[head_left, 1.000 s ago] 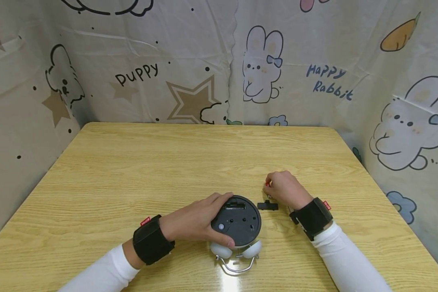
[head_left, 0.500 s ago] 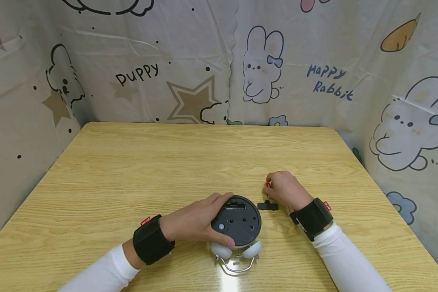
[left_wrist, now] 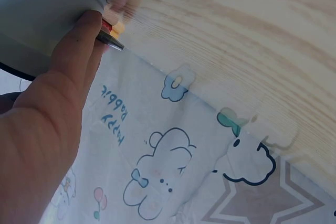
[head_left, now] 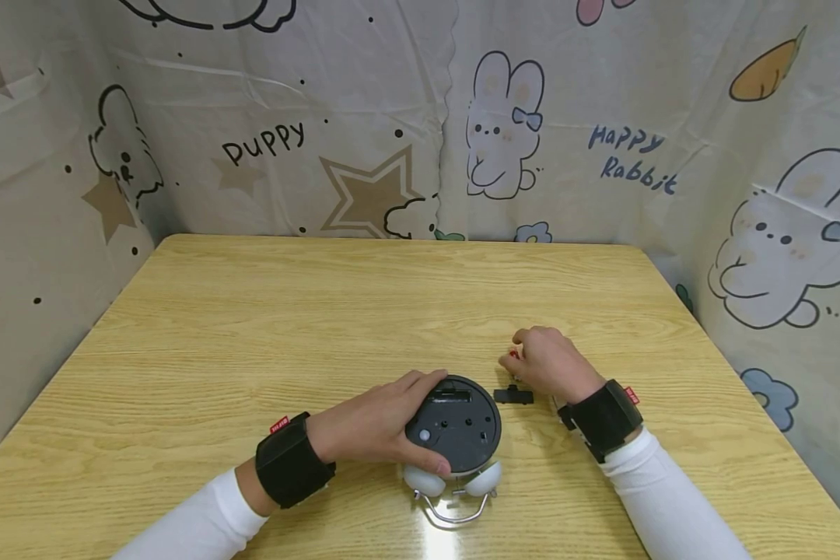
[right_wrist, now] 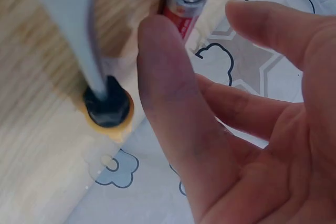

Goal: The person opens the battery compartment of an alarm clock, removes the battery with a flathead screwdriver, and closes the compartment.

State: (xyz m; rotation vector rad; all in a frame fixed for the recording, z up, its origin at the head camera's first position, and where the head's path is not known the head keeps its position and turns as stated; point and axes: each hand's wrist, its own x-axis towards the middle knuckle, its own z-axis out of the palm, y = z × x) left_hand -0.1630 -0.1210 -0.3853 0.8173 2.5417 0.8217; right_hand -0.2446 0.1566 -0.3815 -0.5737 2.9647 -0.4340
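A twin-bell alarm clock lies face down, its black back up and its battery slot uncovered. My left hand grips its left side, thumb over the back and fingers at the far rim. Right of the clock lies a small black battery cover. Just beyond it is a red battery, its metal end showing in the right wrist view. Around that battery my right hand has its thumb and index finger spread apart; whether the thumb touches it, I cannot tell.
A metal shaft with a black and orange handle, likely a screwdriver, appears beside the right hand in the right wrist view. The wooden table meets a printed cloth behind. The clock's silver carrying handle points toward me.
My right thumb and index finger have parted from their pinch around the battery, the thumb shifting slightly left. The left hand and clock have stayed still.
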